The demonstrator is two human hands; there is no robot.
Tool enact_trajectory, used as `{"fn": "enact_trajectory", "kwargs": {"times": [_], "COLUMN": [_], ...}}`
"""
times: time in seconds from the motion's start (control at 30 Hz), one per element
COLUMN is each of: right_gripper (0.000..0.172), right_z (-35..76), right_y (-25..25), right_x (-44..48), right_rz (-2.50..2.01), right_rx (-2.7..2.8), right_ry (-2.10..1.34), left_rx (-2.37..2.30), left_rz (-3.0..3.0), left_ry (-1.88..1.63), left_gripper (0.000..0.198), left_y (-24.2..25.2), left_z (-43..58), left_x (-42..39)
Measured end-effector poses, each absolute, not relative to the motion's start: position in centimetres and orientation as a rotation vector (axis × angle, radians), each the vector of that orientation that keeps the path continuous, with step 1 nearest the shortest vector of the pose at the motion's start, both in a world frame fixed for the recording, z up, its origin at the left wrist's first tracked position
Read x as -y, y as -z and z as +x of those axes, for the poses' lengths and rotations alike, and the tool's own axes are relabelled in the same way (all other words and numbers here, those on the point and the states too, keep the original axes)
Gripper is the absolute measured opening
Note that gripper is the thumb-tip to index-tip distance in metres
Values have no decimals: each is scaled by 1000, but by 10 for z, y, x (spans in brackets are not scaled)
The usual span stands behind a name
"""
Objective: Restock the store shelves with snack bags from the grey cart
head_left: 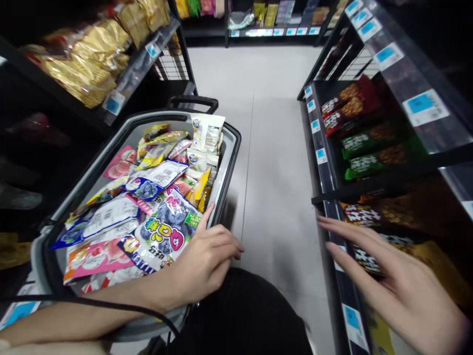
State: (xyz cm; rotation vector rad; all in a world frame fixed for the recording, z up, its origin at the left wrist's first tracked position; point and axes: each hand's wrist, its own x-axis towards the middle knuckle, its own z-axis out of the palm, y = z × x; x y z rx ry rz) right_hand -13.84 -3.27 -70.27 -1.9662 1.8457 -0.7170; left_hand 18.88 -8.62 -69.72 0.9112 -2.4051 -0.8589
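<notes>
A grey shopping basket (pixel 231 162) with a dark rim stands at left, heaped with snack packets. My left hand (pixel 209 256) lies over its near right rim, one finger stretched along the edge and the others curled over the outside. Beside that hand is a blueberry gummy candy bag (pixel 166 229). On the right my right hand (pixel 395 281) is open and slightly blurred, its fingers extended with nothing in them. It is in front of the lower shelf, near dark snack bags (pixel 362 214), which it partly hides.
Above the basket, a left shelf holds gold snack bags (pixel 92 54). Red bags (pixel 349 106) and green bags (pixel 373 153) lie on the right shelf (pixel 321 170). Pale floor (pixel 273 148) runs between the racks to a back shelf (pixel 273 32). A black cable (pixel 111 305) crosses my left forearm.
</notes>
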Motion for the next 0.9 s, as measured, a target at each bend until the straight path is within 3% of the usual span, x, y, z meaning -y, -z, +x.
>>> {"fn": "enact_trajectory", "kwargs": {"times": [0.13, 0.3, 0.47, 0.67, 0.77, 0.9], "right_gripper": [29, 32, 33, 32, 35, 36], "right_z": [-69, -2, 35, 43, 43, 33], "right_y": [669, 685, 709, 704, 710, 714], "right_x": [102, 183, 238, 247, 245, 243], "right_rz": [-2082, -2329, -2568, -2524, -2443, -2212], "right_rx": [-1445, -1239, -1402, -1419, -1354, -1211], "right_ry": [793, 809, 506, 303, 497, 1163], "left_rx": [2407, 2391, 2370, 2374, 2363, 2388], "left_rz": [911, 912, 898, 901, 904, 904], "left_ry": [864, 850, 856, 870, 882, 905], "left_gripper": [23, 21, 20, 19, 20, 22], "left_y": [700, 702, 705, 708, 707, 703], "left_z": [189, 190, 191, 192, 191, 190], "left_x": [85, 85, 85, 84, 84, 84]}}
